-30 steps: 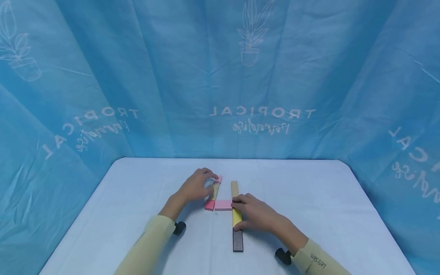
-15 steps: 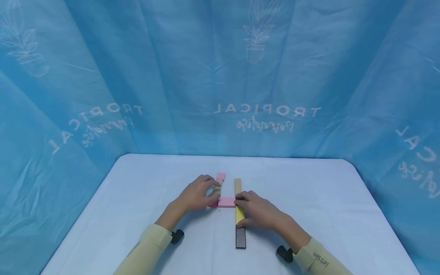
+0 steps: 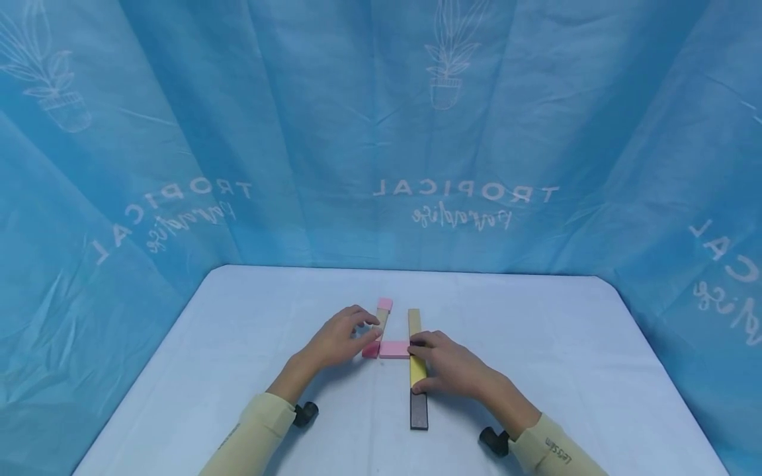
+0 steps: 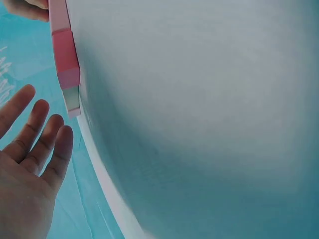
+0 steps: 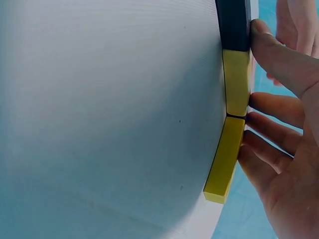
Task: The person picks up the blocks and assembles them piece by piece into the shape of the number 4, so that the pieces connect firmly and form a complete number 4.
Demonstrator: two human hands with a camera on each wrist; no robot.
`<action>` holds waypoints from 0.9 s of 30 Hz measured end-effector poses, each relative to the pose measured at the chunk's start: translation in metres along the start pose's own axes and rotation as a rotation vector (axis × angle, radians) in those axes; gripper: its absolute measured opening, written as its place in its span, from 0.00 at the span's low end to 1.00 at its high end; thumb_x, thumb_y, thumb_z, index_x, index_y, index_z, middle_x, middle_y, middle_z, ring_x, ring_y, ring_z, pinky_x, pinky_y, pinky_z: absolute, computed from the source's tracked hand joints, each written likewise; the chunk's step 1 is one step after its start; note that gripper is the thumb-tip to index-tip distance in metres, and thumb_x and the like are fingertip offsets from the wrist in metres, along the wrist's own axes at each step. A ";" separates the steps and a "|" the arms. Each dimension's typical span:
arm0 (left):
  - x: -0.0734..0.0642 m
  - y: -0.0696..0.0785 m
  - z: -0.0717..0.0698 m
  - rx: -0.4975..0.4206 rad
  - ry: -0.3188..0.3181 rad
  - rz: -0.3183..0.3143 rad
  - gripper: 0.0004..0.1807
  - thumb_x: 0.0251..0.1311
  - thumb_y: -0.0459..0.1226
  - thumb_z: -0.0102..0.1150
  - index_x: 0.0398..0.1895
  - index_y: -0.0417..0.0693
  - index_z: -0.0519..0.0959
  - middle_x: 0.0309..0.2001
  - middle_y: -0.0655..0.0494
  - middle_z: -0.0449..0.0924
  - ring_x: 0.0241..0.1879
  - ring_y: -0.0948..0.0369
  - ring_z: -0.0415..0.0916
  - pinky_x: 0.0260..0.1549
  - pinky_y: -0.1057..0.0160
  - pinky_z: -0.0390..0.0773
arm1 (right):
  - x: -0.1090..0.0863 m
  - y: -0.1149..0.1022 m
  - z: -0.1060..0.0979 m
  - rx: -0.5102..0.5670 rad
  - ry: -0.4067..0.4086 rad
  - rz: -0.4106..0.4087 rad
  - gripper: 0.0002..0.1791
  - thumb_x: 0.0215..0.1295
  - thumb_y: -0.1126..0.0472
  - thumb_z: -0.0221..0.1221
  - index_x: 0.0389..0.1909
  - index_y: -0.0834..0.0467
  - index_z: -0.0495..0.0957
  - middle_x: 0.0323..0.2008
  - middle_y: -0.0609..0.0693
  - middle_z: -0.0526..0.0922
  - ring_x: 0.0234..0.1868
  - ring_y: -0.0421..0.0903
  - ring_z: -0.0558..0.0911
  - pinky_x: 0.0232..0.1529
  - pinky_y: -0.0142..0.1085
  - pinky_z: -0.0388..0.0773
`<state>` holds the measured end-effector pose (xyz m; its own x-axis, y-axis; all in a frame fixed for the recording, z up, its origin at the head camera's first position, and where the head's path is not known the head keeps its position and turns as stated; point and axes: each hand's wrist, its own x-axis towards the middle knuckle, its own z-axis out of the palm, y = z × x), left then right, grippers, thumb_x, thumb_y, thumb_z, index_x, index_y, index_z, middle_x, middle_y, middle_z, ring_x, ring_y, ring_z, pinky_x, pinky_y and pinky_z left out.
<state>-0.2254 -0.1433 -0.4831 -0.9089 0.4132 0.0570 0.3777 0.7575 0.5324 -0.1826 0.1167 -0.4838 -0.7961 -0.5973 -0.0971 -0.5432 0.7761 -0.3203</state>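
Observation:
My left hand (image 3: 338, 336) hovers beside a slanted row with a pink block (image 3: 385, 303), a beige block (image 3: 383, 317) and a red block (image 3: 370, 352). Its fingers are loosely extended and hold nothing in the left wrist view. A longer pink block (image 3: 395, 350) bridges from the red block to a second, straight row. That row runs from a beige block (image 3: 414, 320) through a yellow block (image 3: 418, 373) to a dark grey block (image 3: 419, 413). My right hand (image 3: 452, 362) rests its fingertips on the straight row, thumb where yellow meets dark grey (image 5: 234, 25).
The blocks lie flat on a white-covered table (image 3: 524, 330). A blue printed curtain (image 3: 333, 132) hangs behind the table and along both sides. Small black wrist cameras, left camera (image 3: 306, 414) and right camera (image 3: 494, 441), sit at the sleeve cuffs.
My left hand has drawn back from the far pink block toward the red one, uncovering the slanted row's far end. My right hand stays on the straight row. The head view has shifted slightly.

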 end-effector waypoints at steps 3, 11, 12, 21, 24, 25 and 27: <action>-0.001 0.000 0.000 -0.010 -0.001 -0.020 0.21 0.63 0.59 0.54 0.50 0.60 0.80 0.47 0.60 0.76 0.48 0.59 0.73 0.46 0.57 0.76 | -0.001 0.000 0.001 0.018 0.004 0.015 0.45 0.48 0.33 0.65 0.66 0.51 0.71 0.67 0.46 0.65 0.67 0.48 0.62 0.62 0.45 0.66; -0.002 -0.002 0.000 0.000 0.011 -0.030 0.19 0.61 0.55 0.58 0.49 0.58 0.80 0.48 0.60 0.76 0.48 0.58 0.73 0.46 0.57 0.76 | -0.002 0.004 0.005 0.077 0.037 0.006 0.41 0.49 0.34 0.66 0.64 0.50 0.73 0.67 0.44 0.65 0.68 0.48 0.61 0.62 0.46 0.65; -0.002 -0.002 0.000 -0.003 0.011 -0.030 0.19 0.61 0.55 0.58 0.49 0.59 0.80 0.48 0.60 0.76 0.48 0.58 0.73 0.46 0.57 0.76 | -0.002 0.005 0.005 0.086 0.044 0.001 0.40 0.50 0.35 0.66 0.63 0.49 0.74 0.67 0.44 0.65 0.68 0.47 0.61 0.63 0.47 0.65; -0.002 -0.005 -0.002 -0.058 -0.006 0.006 0.20 0.61 0.55 0.58 0.51 0.57 0.80 0.48 0.61 0.76 0.43 0.60 0.74 0.39 0.61 0.77 | -0.004 0.008 0.009 0.170 0.079 0.010 0.34 0.57 0.35 0.61 0.63 0.46 0.74 0.65 0.42 0.67 0.67 0.46 0.63 0.63 0.48 0.64; -0.003 -0.004 -0.002 -0.062 0.002 -0.007 0.19 0.61 0.54 0.59 0.51 0.57 0.80 0.49 0.61 0.76 0.44 0.60 0.74 0.40 0.61 0.77 | -0.005 0.008 0.007 0.184 0.098 0.024 0.33 0.58 0.36 0.61 0.63 0.45 0.73 0.65 0.42 0.67 0.67 0.46 0.63 0.63 0.49 0.64; -0.003 -0.004 -0.003 -0.060 0.006 -0.014 0.19 0.60 0.53 0.60 0.51 0.58 0.80 0.49 0.62 0.76 0.45 0.60 0.74 0.40 0.60 0.77 | -0.006 0.009 0.005 0.188 0.111 0.033 0.33 0.59 0.36 0.61 0.63 0.45 0.72 0.65 0.42 0.67 0.67 0.46 0.63 0.62 0.49 0.65; -0.004 -0.004 -0.003 -0.057 0.015 -0.024 0.18 0.60 0.52 0.60 0.51 0.58 0.80 0.50 0.63 0.75 0.47 0.59 0.74 0.41 0.60 0.77 | -0.009 0.010 0.002 0.207 0.144 0.050 0.32 0.59 0.38 0.61 0.63 0.45 0.72 0.65 0.42 0.68 0.67 0.46 0.64 0.62 0.49 0.65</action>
<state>-0.2242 -0.1493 -0.4826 -0.9204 0.3870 0.0561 0.3452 0.7368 0.5813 -0.1802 0.1295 -0.4884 -0.8582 -0.5132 0.0125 -0.4481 0.7370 -0.5060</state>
